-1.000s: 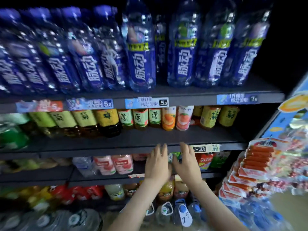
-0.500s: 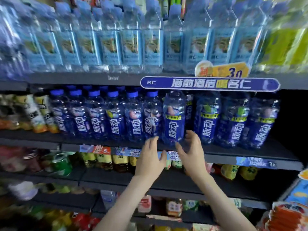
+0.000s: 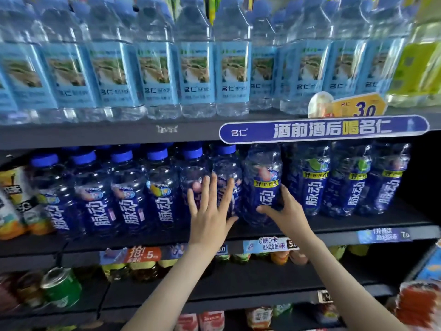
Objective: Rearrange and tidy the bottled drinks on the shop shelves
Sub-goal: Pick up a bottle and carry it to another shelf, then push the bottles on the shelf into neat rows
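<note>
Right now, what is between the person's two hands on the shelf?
In the head view, the big blue 脉动 bottle stands between them: the right hand grips it, and the left hand lies flat on the smaller blue-capped bottle beside it.

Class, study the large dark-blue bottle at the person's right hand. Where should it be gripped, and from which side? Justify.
Probably best to grip the large dark-blue bottle round its labelled middle, from the front: it stands upright, neighbouring bottles crowd both sides, and the banner hides its cap.
</note>
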A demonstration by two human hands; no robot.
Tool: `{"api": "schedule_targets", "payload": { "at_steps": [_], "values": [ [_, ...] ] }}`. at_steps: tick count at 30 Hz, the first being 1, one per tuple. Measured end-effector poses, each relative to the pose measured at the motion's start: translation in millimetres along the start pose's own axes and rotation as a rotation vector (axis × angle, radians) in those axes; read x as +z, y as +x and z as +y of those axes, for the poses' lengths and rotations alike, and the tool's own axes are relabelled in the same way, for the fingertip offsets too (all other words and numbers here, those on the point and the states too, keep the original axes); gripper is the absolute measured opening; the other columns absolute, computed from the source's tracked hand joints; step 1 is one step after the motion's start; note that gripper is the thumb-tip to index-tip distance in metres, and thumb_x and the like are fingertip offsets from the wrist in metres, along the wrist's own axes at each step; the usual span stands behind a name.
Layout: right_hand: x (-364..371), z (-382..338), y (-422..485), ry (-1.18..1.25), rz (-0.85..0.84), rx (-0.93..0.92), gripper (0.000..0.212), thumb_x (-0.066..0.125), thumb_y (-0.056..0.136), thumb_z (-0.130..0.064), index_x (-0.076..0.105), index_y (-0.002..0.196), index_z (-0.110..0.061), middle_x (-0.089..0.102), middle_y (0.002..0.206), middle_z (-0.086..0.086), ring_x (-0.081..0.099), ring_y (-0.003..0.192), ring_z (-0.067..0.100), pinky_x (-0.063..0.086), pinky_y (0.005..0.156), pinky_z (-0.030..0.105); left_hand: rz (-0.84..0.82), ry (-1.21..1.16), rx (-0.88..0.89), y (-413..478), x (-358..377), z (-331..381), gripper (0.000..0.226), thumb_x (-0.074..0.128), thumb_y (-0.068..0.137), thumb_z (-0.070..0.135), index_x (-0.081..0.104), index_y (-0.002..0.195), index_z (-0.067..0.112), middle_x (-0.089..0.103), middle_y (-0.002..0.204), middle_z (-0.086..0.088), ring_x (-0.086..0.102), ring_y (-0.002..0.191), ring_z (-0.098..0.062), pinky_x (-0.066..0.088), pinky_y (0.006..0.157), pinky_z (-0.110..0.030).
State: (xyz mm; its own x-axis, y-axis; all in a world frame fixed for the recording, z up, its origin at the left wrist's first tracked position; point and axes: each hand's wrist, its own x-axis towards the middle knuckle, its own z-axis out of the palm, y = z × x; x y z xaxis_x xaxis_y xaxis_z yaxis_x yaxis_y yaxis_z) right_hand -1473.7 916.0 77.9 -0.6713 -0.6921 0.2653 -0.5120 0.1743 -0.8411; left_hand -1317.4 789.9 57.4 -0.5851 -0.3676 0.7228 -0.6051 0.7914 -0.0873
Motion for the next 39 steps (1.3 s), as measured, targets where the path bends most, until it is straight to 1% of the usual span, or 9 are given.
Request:
{"api": "schedule_targets", "payload": {
  "at_steps": [3, 7, 14, 18, 20, 23, 28, 33, 39],
  "values": [
    [-9, 8, 7, 0.034, -0.041, 0.050, 0.068, 0.079, 0.078, -0.027, 0.043, 0.136, -0.021, 0.065, 0.108, -0.014, 0.060, 0.099, 0.004, 0.045, 0.085, 0.019, 0.017, -0.055, -0.012, 2, 7, 10, 0.113, 0.082, 0.066, 0.044, 0.012, 0.152, 0.021, 0.018, 0.155, -0.019, 0.013, 0.144, -0.034, -0.004, 0.111, -0.059],
    [-9, 14, 9, 0.075, -0.081, 0.094, 0.085, 0.076, 0.080, -0.029, 0.028, 0.150, -0.024, 0.063, 0.124, -0.005, 0.057, 0.115, 0.010, 0.047, 0.100, 0.036, 0.015, -0.087, -0.048, 2, 11, 21, 0.120, 0.084, 0.066, 0.032, 0.003, 0.153, 0.020, 0.014, 0.154, -0.021, 0.012, 0.143, -0.035, -0.005, 0.112, -0.058],
    [-4, 6, -2, 0.058, -0.072, 0.061, 0.087, 0.067, 0.089, -0.025, 0.011, 0.154, -0.028, 0.055, 0.127, -0.005, 0.050, 0.103, 0.005, 0.041, 0.091, 0.021, -0.006, -0.048, -0.143, 5, 8, 39, 0.123, 0.085, 0.064, 0.021, -0.001, 0.153, 0.020, 0.015, 0.154, -0.022, 0.015, 0.142, -0.036, -0.006, 0.113, -0.054],
    [-7, -1, -20, -0.022, 0.015, -0.011, 0.079, 0.066, 0.090, -0.027, 0.018, 0.152, -0.018, 0.048, 0.140, 0.000, 0.046, 0.125, 0.013, 0.040, 0.099, 0.026, -0.003, -0.060, -0.205, 3, -2, 44, 0.124, 0.086, 0.061, 0.024, 0.004, 0.153, 0.019, 0.015, 0.154, -0.020, 0.015, 0.142, -0.037, -0.003, 0.113, -0.055],
    [-11, -9, -29, -0.138, 0.074, -0.102, 0.070, 0.061, 0.093, -0.029, 0.025, 0.150, -0.015, 0.043, 0.146, 0.005, 0.043, 0.133, 0.019, 0.040, 0.102, 0.032, 0.078, -0.083, -0.170, 5, -17, 48, 0.107, 0.083, 0.064, 0.027, 0.021, 0.150, 0.016, 0.020, 0.151, -0.020, 0.021, 0.139, -0.037, 0.006, 0.112, -0.057],
    [-26, -36, -39, -0.236, 0.188, -0.313, 0.040, 0.055, 0.096, -0.024, 0.048, 0.133, -0.013, 0.058, 0.120, -0.001, 0.058, 0.111, 0.020, 0.048, 0.083, 0.030, 0.292, -0.189, 0.001, 20, -54, 53, 0.070, 0.074, 0.075, 0.020, 0.039, 0.135, 0.013, 0.032, 0.139, -0.017, 0.039, 0.122, -0.033, 0.033, 0.104, -0.051],
    [-70, -91, -41, -0.148, 0.405, -0.650, 0.030, 0.051, 0.094, -0.027, 0.060, 0.115, -0.008, 0.057, 0.097, -0.010, 0.056, 0.084, 0.005, 0.041, 0.078, 0.006, 0.483, -0.364, 0.218, 72, -117, 64, 0.035, 0.053, 0.089, 0.011, 0.049, 0.124, 0.012, 0.048, 0.121, -0.011, 0.050, 0.108, -0.024, 0.044, 0.096, -0.034],
    [-128, -123, 9, -0.156, 0.638, -0.575, 0.040, 0.059, 0.093, -0.014, 0.047, 0.130, -0.005, 0.053, 0.114, 0.003, 0.050, 0.109, 0.017, 0.037, 0.088, 0.020, 0.318, -0.503, 0.131, 146, -154, 84, 0.042, 0.057, 0.092, 0.008, 0.049, 0.133, 0.009, 0.057, 0.112, -0.013, 0.059, 0.092, -0.025, 0.055, 0.072, -0.035],
    [-172, -132, 53, -0.240, 0.736, -0.286, 0.065, 0.065, 0.090, -0.027, 0.034, 0.140, -0.001, 0.043, 0.134, 0.018, 0.036, 0.126, 0.031, 0.031, 0.102, 0.034, 0.078, -0.575, -0.159, 194, -158, 107, 0.078, 0.053, 0.095, 0.040, 0.006, 0.151, 0.014, 0.036, 0.143, -0.013, 0.058, 0.106, -0.027, 0.047, 0.078, -0.031]
  ]
}}
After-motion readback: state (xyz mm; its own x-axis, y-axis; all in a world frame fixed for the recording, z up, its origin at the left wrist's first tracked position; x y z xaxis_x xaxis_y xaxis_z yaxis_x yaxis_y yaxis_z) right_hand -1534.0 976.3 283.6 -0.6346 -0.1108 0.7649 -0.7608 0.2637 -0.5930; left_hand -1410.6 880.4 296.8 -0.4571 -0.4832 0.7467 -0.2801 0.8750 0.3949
